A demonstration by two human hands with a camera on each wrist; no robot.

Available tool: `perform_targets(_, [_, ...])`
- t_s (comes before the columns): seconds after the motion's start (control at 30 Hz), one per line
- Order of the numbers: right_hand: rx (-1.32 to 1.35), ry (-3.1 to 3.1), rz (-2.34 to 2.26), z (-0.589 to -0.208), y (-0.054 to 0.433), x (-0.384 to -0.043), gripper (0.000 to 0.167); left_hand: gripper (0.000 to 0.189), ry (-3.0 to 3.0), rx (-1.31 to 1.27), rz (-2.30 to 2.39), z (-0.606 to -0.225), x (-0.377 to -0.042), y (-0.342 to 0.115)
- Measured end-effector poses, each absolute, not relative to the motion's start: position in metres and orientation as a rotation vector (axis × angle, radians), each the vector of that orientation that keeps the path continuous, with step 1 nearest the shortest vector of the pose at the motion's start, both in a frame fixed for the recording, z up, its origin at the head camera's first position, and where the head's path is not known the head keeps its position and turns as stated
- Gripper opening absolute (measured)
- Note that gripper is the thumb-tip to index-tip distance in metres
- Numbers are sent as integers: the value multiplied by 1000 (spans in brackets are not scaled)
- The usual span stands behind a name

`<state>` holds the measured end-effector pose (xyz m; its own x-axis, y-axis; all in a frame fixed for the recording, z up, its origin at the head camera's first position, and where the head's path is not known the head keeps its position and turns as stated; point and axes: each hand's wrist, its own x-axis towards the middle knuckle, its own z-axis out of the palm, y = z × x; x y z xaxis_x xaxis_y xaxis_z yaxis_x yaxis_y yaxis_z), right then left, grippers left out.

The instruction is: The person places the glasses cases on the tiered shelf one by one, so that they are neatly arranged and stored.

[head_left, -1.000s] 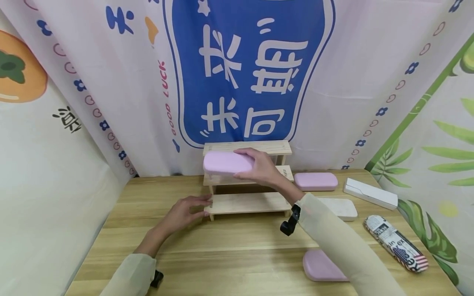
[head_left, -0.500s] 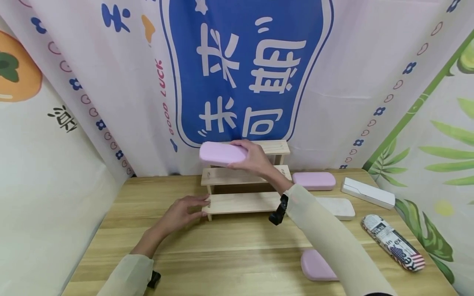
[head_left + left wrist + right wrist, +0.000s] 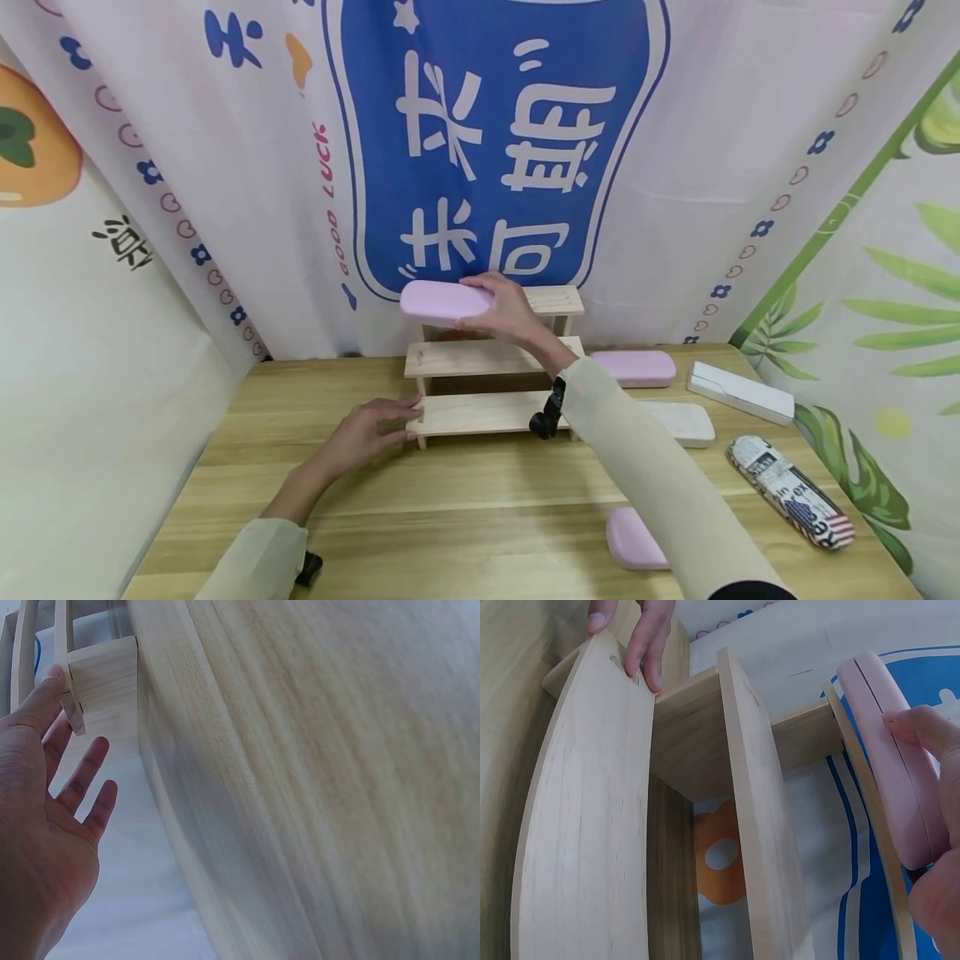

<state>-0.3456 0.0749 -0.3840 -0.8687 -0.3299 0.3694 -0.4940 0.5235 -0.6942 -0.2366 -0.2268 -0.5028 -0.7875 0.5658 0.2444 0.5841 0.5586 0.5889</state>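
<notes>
Head view finds a right hand (image 3: 506, 312) gripping a pink case (image 3: 435, 302) between thumb and fingers at the top board (image 3: 555, 300) of a stepped wooden rack (image 3: 465, 358), contact unclear, as the left hand (image 3: 365, 435) pinches the lowest board (image 3: 472, 413) at its end, outer fingers loosely extended. Keeping the case level and lengthwise while bracing the rack would likely serve best, its rounded shell smooth against pale, straight-edged, grained wood.

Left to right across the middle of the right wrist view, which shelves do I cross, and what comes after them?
Bottom shelf → middle shelf → top shelf → pink case → right-hand grip.
</notes>
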Motion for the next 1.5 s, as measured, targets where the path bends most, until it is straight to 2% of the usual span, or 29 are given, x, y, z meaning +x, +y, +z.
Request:
perform_targets(0.27, [680,-2599,1283,-383,68,-350,71,35,-2721,-1032,-1027,-502,-234,-230])
perform_targets(0.73, [840,-2567,1205,-378,54,-357,64,36,-2710,-1046,-1008,-504,-235,-231])
perform_targets(1.5, [703,-2592,1135,-376,52,-358,59,37,-2769,-1014,-1016,-501,-237,-227])
